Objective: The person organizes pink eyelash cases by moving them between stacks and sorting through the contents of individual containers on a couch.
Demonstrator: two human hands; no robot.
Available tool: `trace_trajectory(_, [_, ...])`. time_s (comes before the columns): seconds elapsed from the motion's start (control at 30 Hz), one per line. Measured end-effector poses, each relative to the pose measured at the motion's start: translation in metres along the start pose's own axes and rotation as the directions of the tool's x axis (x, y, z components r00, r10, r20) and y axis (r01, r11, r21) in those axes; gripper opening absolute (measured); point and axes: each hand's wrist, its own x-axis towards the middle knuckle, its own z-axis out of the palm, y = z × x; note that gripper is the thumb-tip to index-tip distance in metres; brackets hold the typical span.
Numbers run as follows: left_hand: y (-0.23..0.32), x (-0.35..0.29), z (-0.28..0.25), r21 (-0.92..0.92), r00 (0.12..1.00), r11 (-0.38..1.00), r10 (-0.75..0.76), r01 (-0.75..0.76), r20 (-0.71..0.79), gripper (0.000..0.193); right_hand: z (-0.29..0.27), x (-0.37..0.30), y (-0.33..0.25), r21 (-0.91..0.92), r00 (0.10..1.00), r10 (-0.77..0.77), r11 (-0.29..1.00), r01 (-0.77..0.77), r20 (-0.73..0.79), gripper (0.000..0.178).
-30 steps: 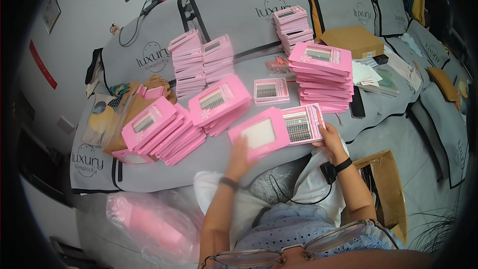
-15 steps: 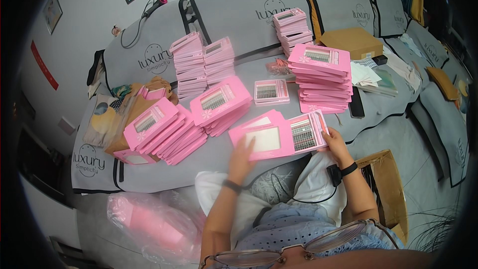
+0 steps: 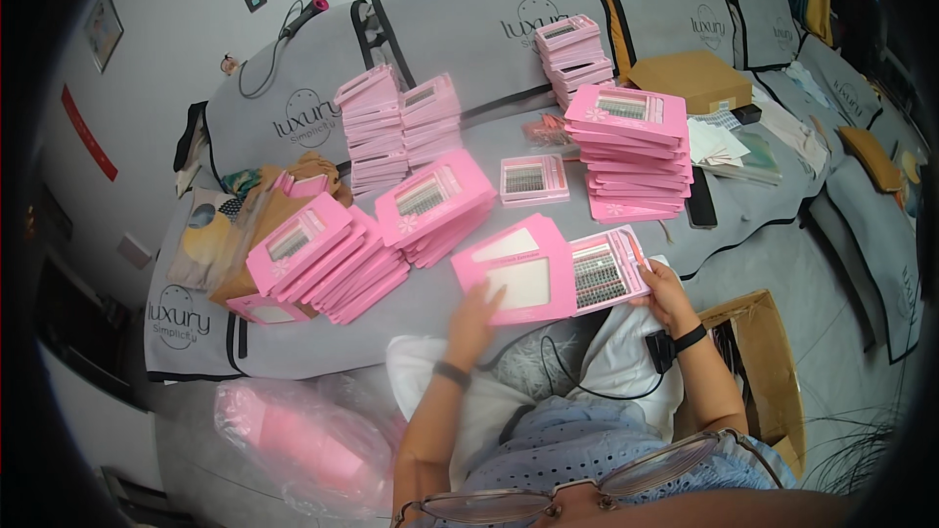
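Observation:
My left hand (image 3: 474, 321) grips a pink cardboard sleeve (image 3: 543, 305) with cut-out windows, thumb on its face and the other fingers hidden beneath. From the sleeve's right side sticks out a tray of false eyelashes (image 3: 599, 272), rows of dark lash clusters on white. My right hand (image 3: 667, 291) is closed on that tray's outer end. Tray and sleeve overlap above my lap, at the sofa's front edge. Just beyond them lies a single lash tray (image 3: 533, 179) without a sleeve.
Pink sleeved packs stand in leaning stacks (image 3: 435, 200) ahead and left, with a taller stack (image 3: 631, 152) at right. Unsleeved trays are piled (image 3: 374, 132) behind. A phone (image 3: 700, 200), a brown box (image 3: 691, 81), an open carton (image 3: 758, 362) and a plastic bag (image 3: 303, 440) lie around.
The lash tray and my right hand have come slightly lower and nearer to me. My left hand keeps its hold on the sleeve, which has barely shifted.

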Motion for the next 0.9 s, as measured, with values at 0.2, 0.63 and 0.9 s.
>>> trace_trajectory(0.2, [0.007,-0.002,-0.002,0.015,0.999,1.000,-0.002,0.002,-0.054,0.077,0.028,-0.007,0.014,0.059,0.998,-0.054,0.997,0.056,-0.032,0.033])
trace_trajectory(0.63, [0.031,0.000,-0.009,0.126,0.994,0.992,0.008,0.006,-0.111,0.074,0.053,-0.008,0.015,-0.066,0.996,-0.058,0.996,0.062,0.061,0.036])
trace_trajectory(0.9, [0.049,-0.003,-0.012,0.111,0.980,0.993,-0.008,0.031,-0.197,0.057,0.098,-0.010,0.022,-0.012,0.994,-0.018,1.000,0.019,0.107,0.055])
